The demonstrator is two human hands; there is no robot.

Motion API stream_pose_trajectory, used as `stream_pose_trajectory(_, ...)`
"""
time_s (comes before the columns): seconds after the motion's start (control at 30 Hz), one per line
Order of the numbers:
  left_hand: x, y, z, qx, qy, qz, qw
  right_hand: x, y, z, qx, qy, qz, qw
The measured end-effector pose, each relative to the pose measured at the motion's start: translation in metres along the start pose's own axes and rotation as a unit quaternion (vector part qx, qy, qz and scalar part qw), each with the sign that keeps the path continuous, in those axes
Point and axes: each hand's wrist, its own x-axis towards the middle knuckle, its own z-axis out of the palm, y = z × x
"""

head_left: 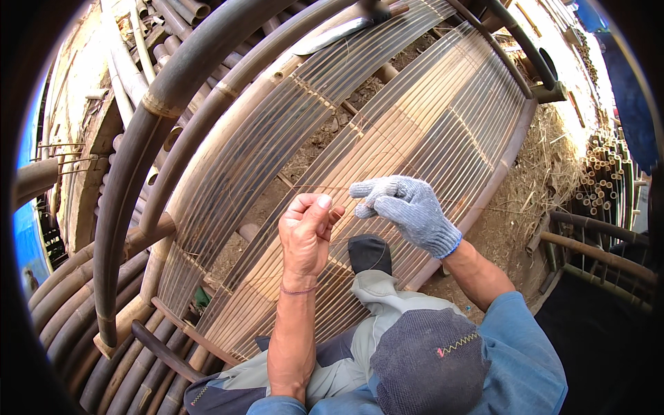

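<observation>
"What did I log first, from the left?"

"One left hand [304, 235], bare: thumb laid against curled fingers. I could not tell whether they gripped anything."

"Next?"

"One thin brown strand [321, 187], above the slatted bamboo panel [415, 104], between the hands. From the left fingers it lay just upward in my view; from the right, leftward."

"Last?"

"One right hand [408, 211], grey knit glove: fingers drawn together, by my reading pinching the strand."

"Which hand did I mark nearer?"

"The right; its fingertips met the strand. The left sat just below the strand's left portion."

"Pointing, and long axis?"

"Visible tip pointed left, past the left knuckles. Long axis ran side to side, nearly level, crossing the panel's slanted slats."
</observation>
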Motion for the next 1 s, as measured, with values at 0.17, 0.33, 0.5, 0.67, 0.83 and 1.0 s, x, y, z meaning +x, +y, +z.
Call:
stream_pose_trajectory(0.17, -0.001, -0.002, 0.003, -0.004, -0.002, -0.013, 1.0, 0.002, 0.015, 0.002, 0.187, -0.018, 0.012, 0.982)
stream_pose_trajectory(0.33, -0.002, -0.001, 0.002, 0.016, 0.025, -0.008, 1.0, 0.003, 0.023, 0.003, 0.204, -0.014, -0.002, 0.979)
stream_pose_trajectory(0.5, -0.001, 0.012, -0.009, 0.192, 0.023, 0.04, 0.98, -0.005, 0.013, -0.011, 0.11, 0.01, -0.014, 0.994)
stream_pose_trajectory(0.67, -0.003, 0.036, -0.022, 0.442, -0.059, 0.062, 0.893, -0.013, 0.003, -0.026, 0.062, 0.036, -0.039, 0.997)
stream_pose_trajectory(0.83, -0.013, 0.038, -0.009, 0.299, -0.091, 0.228, 0.922, -0.015, -0.005, -0.021, -0.068, 0.037, -0.054, 0.996)
stream_pose_trajectory(1.0, -0.011, 0.04, 0.03, 0.116, -0.231, 0.011, 0.966, -0.021, -0.025, -0.005, -0.164, 0.05, -0.083, 0.982)
